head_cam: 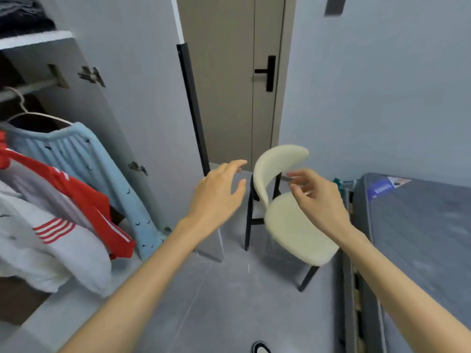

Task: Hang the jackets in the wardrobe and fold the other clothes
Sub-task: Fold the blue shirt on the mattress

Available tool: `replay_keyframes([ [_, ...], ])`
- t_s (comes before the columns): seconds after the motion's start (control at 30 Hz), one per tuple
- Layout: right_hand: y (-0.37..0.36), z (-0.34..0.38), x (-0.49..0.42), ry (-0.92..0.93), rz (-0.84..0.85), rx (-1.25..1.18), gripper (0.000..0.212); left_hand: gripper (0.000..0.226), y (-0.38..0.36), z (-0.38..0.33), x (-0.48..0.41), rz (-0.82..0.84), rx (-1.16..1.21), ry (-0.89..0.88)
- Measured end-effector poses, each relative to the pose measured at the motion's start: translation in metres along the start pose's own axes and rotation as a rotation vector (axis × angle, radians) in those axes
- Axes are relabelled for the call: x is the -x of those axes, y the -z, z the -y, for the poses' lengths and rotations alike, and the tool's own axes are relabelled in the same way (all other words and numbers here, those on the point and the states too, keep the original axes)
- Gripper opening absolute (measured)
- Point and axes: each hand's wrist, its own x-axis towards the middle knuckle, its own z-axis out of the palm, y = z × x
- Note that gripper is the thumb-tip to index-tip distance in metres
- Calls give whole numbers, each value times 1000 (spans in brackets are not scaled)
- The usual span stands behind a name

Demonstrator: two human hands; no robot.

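The wardrobe (38,39) stands open, well to the left of both sets of fingers, and three garments hang in it from the rail (25,89). Their long axes run from the rail downward, and the sleeves slant down and rightward toward the left forearm. The light blue garment (76,154) hangs on a pale hanger (38,114) nearest the open wardrobe door (127,85). Its sleeve points down and right, and the cuff lies below and left of the left fingertips, apart from them. Beside it to the left hang the red jacket (84,200), with white stripes at the cuff, and then a white garment (51,250) with red stripes. Both are farther from the fingers, and neither hand touches any clothing. The left hand (219,192) is stretched forward with its back up. Its fingers are spread and loosely straight, aimed up and right at the backrest of a cream chair (293,225), and they grip nothing. The right hand (318,197) reaches forward above the chair seat with its fingers pointing left toward the other hand. They are loosely curled, blurred at the tips, and hold nothing. Whether they brush the backrest cannot be told. A gap lies between the two hands, with the backrest showing through it. A grey mattress (420,238) lies to the right of the right forearm, and a closed door (229,85) stands beyond the fingertips.
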Motion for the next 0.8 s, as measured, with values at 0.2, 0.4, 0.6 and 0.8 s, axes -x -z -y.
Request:
replay_keyframes([
  [0.2,54,-59,85,-231,-132,81,22,38,-74,-60,19,187,142,-137],
  [0.4,111,-126,170,-473,-269,163,24,39,-156,-133,38,398,253,-266],
  [0.6,165,-197,258,-709,-390,223,20,38,-238,-221,64,596,303,-381],
  [0.8,219,-264,341,-922,-454,226,19,39,-317,-310,102,790,316,-472],
])
